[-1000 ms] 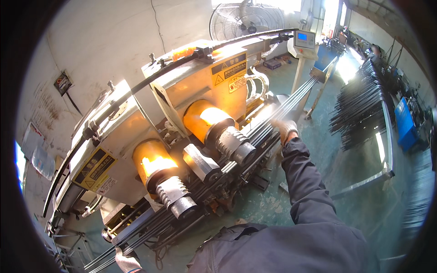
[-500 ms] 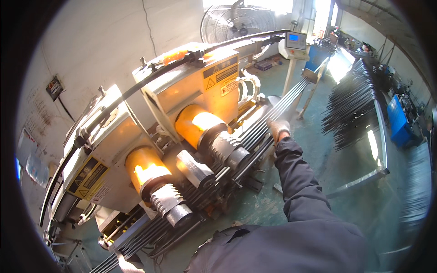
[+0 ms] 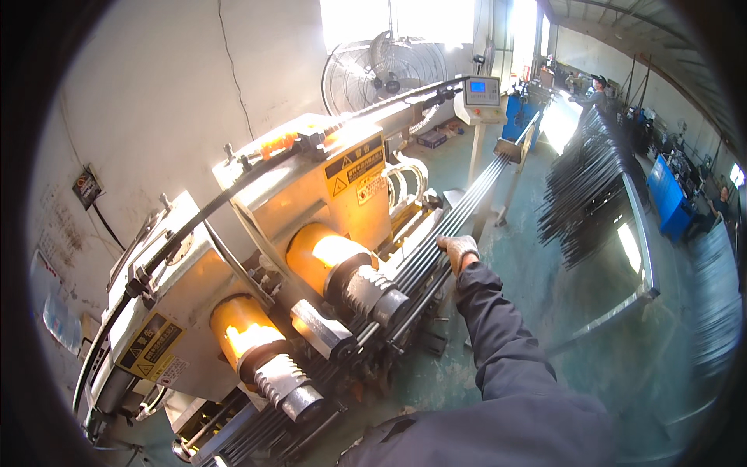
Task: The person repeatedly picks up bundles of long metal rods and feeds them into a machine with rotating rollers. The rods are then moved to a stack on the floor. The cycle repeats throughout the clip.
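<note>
Resting my gloved right hand point(image 3: 457, 252) on the rods point(image 3: 455, 222) beside the machine point(image 3: 311, 233); fingers curled over them, grip uncertain; left hand unseen.

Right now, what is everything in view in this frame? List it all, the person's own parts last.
machine: one, cream and orange, left centre
metal rods: a bundle, grey, on the machine's feed bed
threaded rollers: two, steel, machine front
fan: one, grey, by the wall
control panel: one, grey with blue screen, on a post
rod rack: one, dark rods, right
blue cabinet: one, far right
right hand: gloved, resting on the rods
left hand: not visible
</note>
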### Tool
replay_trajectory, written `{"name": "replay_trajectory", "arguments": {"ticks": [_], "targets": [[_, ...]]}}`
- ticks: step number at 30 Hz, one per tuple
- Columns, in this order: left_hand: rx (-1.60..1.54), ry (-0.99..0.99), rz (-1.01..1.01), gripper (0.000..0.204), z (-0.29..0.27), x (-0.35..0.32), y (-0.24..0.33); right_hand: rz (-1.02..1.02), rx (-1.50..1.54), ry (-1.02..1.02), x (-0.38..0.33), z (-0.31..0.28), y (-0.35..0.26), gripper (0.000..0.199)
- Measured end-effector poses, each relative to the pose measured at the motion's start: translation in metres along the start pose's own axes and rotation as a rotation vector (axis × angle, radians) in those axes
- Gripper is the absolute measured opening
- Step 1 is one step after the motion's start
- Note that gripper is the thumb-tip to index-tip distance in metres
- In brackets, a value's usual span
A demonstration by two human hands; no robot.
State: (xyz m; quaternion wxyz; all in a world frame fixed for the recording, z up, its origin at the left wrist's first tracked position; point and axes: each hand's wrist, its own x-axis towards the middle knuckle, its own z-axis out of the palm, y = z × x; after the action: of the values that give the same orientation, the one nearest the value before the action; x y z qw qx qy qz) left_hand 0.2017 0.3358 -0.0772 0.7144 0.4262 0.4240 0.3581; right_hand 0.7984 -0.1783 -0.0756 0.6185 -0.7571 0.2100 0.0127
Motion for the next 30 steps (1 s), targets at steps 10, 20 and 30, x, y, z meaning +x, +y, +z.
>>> {"name": "replay_trajectory", "arguments": {"ticks": [10, 20, 30], "targets": [[-0.26, 0.006, -0.117, 0.047, 0.029, -0.07, 0.027, -0.644, -1.233, -0.006, 0.122, -0.021, 0.075, 0.051], [-0.549, 0.246, 0.122, 0.048, -0.105, -0.035, -0.032, -0.735, -1.1, 0.087, 0.094, -0.125, 0.272, 0.049], [-0.716, 0.089, 0.354, 0.05, -0.28, 0.004, 0.066, -0.496, -0.611, -0.54, -0.318, 0.086, 0.292, 0.042]]}}
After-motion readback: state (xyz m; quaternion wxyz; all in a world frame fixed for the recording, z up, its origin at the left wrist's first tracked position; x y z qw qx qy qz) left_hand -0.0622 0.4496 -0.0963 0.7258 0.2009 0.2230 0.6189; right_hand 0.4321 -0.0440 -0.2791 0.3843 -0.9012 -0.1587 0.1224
